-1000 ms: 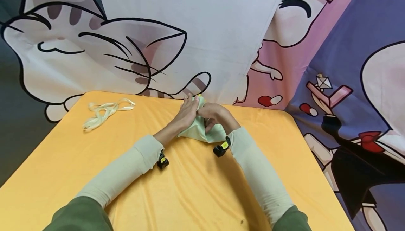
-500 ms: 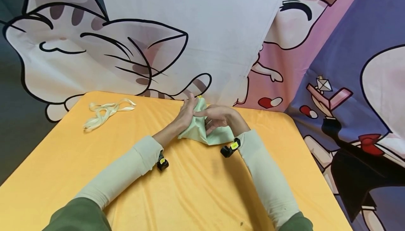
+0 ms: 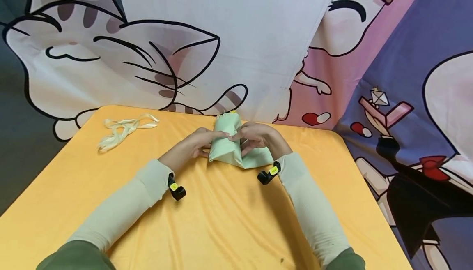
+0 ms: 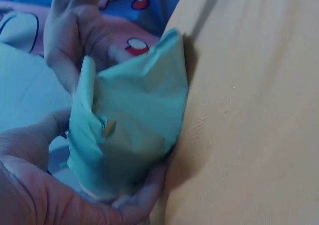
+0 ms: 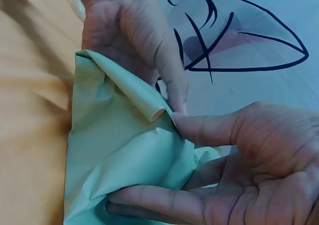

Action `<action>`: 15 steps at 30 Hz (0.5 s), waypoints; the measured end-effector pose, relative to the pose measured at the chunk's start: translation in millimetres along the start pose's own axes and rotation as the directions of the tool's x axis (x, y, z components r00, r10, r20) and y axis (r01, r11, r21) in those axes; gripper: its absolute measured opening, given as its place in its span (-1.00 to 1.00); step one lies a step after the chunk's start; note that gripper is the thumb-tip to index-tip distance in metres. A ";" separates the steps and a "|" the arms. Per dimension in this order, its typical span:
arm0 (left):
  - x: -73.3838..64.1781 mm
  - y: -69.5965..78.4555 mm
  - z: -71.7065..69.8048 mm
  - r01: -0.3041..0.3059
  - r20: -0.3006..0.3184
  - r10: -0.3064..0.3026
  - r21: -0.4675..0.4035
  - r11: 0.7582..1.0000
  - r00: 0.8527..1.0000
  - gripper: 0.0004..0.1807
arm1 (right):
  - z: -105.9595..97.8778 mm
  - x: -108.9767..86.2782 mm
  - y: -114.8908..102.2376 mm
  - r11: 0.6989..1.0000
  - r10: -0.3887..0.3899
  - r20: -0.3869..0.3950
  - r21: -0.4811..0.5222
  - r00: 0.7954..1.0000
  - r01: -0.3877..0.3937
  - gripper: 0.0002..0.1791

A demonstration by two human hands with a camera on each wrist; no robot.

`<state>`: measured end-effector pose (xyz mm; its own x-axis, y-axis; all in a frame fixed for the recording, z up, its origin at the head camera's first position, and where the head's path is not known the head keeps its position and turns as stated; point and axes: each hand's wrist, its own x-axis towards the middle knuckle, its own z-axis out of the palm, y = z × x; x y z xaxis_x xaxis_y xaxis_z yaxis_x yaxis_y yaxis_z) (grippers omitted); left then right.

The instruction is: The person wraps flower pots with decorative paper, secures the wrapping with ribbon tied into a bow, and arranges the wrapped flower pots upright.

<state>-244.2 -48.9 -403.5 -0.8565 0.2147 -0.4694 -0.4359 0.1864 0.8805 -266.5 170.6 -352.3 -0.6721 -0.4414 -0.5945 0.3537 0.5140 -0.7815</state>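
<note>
A light green paper wrapper (image 3: 226,148) lies rolled into a tube near the far edge of the table, with a loose flap spreading to its right. Small yellow bits (image 3: 233,111) poke out at its far end; what they are is too small to tell. My left hand (image 3: 190,146) holds the roll from the left, thumb on top and fingers low along its side, as the left wrist view shows. From the right, my right hand (image 5: 269,160) grips the paper, thumb at the rolled edge and fingers against the fold beneath. Both thumbs nearly meet on top. The roll's inside is hidden.
A pale yellow ribbon (image 3: 123,132) lies in a loose tangle at the far left of the table. The yellow cloth-covered table (image 3: 207,229) ends at a hanging cloth printed with a cartoon cat (image 3: 111,64). More printed cloth (image 3: 417,97) hangs along the right.
My left hand has dropped back from lying flat along the roll's far left side and now holds it lower, thumb on top. My right hand moved slightly right, then stayed.
</note>
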 end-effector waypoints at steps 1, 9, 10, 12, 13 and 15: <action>1.2 -0.4 -1.8 0.023 0.029 -0.024 0.012 1.000 0.999 -0.09 | -0.2 0.0 -0.1 1.000 0.001 -0.003 -0.002 1.000 -0.001 -0.58; 9.2 0.4 -5.5 0.078 0.060 -0.081 0.038 0.996 0.995 -0.19 | -1.7 0.5 0.0 0.999 0.020 -0.008 0.039 1.000 -0.020 -0.80; 10.6 0.7 -6.2 0.080 0.058 -0.082 0.043 0.996 0.995 -0.18 | -1.6 0.1 -0.4 0.999 0.021 -0.009 0.041 1.000 -0.021 -0.83; 13.1 1.5 -7.8 0.077 0.055 -0.080 0.054 0.996 0.995 -0.16 | -1.1 -0.4 -1.4 0.999 0.020 -0.011 0.041 1.000 -0.020 -0.86; 14.6 1.9 -8.8 0.076 0.054 -0.079 0.057 0.995 0.995 -0.14 | -0.8 -0.3 -1.7 0.999 0.018 -0.011 0.037 1.000 -0.018 -0.86; 16.8 2.8 -10.8 0.074 0.054 -0.078 0.063 0.995 0.995 -0.10 | -0.5 -0.2 -2.1 1.000 0.015 -0.010 0.027 1.000 -0.015 -0.84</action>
<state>-262.8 -55.1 -408.2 -0.8037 0.2515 -0.5393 -0.4800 0.2616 0.8373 -267.4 169.9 -350.5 -0.6730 -0.4264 -0.6043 0.3809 0.5005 -0.7774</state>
